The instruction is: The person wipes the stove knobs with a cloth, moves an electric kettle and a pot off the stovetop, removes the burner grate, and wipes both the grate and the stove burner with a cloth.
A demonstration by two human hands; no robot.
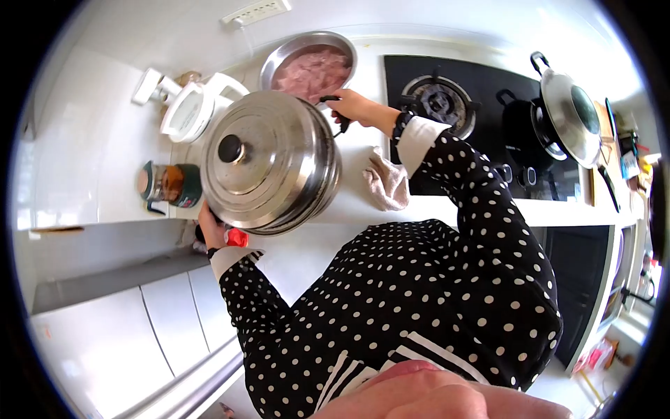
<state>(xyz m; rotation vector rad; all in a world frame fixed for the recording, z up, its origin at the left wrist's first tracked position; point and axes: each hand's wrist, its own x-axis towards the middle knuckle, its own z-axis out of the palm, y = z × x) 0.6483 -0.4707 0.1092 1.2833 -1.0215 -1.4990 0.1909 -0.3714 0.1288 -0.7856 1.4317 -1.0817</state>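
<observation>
A large lidded steel pot [279,181], which looks like a steamer, is between my hands over the left part of the counter. Its domed lid has a black knob [231,149]. My right hand [354,110] is closed around the black side handle at the pot's upper right. At the lower left edge my left hand [211,227] grips the pot's other side; its fingers are mostly hidden under the rim. Just behind the pot stands a steel bowl [268,64] of pale pink raw meat [314,73]. A beige cloth [386,180] lies on the counter, right of the pot.
To the right is a black gas hob [481,78] with a bare burner [438,101] and a lidded wok [571,112]. Left of the pot are a white kitchen scale [188,115] and a glass jug [171,184] of brown liquid. A power strip [255,11] is on the wall.
</observation>
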